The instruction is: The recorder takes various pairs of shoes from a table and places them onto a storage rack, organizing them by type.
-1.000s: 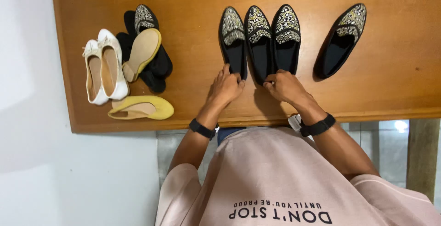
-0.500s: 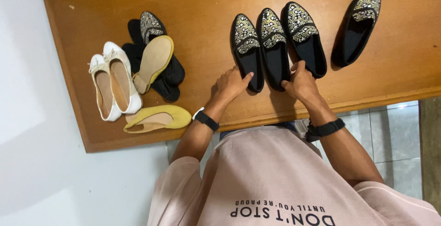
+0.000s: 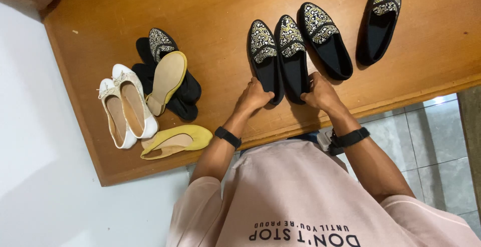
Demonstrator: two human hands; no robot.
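The heel of a black embroidered loafer is pinched by the left hand, whose fingers are curled closed around the back edge. The heel of the second loafer is held in the same manner by the right hand, closed on it with the thumb on top. The two loafers are kept side by side, touching, toes pointing away from the person, seemingly so that they can be lined up as a pair near the front edge of the wooden table.

Just right of this pair a third embroidered loafer is laid, slightly turned, and farther right a fourth one is placed apart. Well to the left of the pair, a heap of black shoes with a tan sole on top is seen, then two white flats, and below them a yellow flat.
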